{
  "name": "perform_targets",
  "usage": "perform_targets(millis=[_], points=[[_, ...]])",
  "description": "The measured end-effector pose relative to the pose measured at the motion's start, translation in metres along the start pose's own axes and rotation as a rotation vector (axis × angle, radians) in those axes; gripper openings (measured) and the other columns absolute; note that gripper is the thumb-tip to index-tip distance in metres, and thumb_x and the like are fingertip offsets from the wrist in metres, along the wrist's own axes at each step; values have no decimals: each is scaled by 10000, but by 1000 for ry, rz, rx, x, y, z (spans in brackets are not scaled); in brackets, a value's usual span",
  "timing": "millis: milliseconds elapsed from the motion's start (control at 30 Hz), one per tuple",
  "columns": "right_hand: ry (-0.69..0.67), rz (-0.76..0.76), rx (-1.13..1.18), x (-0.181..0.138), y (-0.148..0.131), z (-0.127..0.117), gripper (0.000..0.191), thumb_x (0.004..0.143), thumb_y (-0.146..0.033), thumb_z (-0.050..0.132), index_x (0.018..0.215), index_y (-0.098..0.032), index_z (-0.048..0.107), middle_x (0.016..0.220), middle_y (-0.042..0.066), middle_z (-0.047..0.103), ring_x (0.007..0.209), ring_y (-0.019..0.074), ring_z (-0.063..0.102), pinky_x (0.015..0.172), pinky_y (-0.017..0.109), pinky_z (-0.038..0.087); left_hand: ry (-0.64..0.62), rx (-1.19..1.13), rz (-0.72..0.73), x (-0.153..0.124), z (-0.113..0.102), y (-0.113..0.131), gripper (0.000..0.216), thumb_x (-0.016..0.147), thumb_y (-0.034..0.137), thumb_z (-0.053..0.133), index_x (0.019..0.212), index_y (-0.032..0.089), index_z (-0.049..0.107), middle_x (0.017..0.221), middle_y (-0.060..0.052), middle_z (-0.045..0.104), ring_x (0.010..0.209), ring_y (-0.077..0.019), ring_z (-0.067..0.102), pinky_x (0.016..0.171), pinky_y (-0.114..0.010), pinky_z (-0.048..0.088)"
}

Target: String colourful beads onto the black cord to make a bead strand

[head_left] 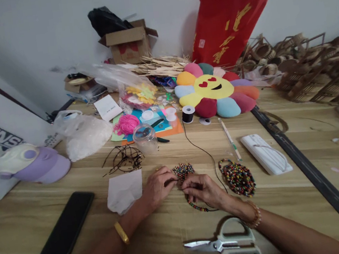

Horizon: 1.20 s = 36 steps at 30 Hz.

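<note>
Beaded patch (182,170) sat mid-table (309,132), touching both hands. Left hand (159,187) pinched its left edge; right hand (201,187) was closed on its lower edge. Black thread (206,152) ran to the spool (188,114). Scissors (227,245) lay near the right wrist.

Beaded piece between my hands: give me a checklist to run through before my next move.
1. Grip: left hand and right hand both pinch the beaded piece: ok.
2. Slack: black cord lies loose from the spool to the work: ok.
3. Cutter: scissors lie shut near the right forearm: ok.
4. Spare: second beaded piece lies just right of the hands: ok.
5. Cord end at the fingertips: cannot tell, hidden.
</note>
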State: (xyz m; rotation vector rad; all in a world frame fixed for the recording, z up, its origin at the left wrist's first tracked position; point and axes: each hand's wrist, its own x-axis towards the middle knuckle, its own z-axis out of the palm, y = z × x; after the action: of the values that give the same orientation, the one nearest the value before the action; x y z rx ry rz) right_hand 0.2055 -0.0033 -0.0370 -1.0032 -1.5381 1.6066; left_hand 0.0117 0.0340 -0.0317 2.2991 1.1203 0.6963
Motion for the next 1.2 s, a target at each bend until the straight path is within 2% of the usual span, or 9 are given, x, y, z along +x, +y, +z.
perform_targets(millis=[100,233,433,567,800,1200], points=[[8,-8,-31,0,1,0,295,835,-441,593,770,-155,560,571,-17,553,459,86,525,437,181,402,5,-34,-35,1,-1,2,105,752,84,637,756,165,703,790,-46,666,757,-162,619,693,-255,474],[18,15,-14,0,1,-1,309,838,-459,585,794,-155,544,550,-29,545,454,81,506,439,179,399,19,-232,-178,3,-6,5,59,743,124,642,736,148,695,742,-47,692,713,-158,627,671,-248,471],[32,61,71,1,-2,0,336,815,-489,592,786,-163,518,542,-42,537,433,68,490,421,169,407,-71,-583,-320,2,-10,2,130,718,235,663,769,120,696,741,-54,708,680,-147,624,636,-233,469],[49,64,71,1,-3,-1,329,824,-488,579,793,-167,513,536,-45,532,430,66,484,421,167,406,-123,-726,-384,3,-10,1,178,679,266,707,757,106,690,711,-50,700,644,-135,613,626,-234,468],[45,40,49,1,-2,-1,329,829,-483,579,783,-164,513,536,-42,530,437,68,491,430,172,405,-148,-792,-434,4,-11,1,222,636,279,758,753,103,692,687,-40,695,618,-122,606,615,-229,459],[46,43,50,2,-3,-1,349,824,-502,578,781,-161,517,529,-44,522,432,69,485,431,176,401,-180,-816,-430,2,-8,1,229,628,282,770,750,105,692,683,-36,691,632,-127,614,627,-231,462]])
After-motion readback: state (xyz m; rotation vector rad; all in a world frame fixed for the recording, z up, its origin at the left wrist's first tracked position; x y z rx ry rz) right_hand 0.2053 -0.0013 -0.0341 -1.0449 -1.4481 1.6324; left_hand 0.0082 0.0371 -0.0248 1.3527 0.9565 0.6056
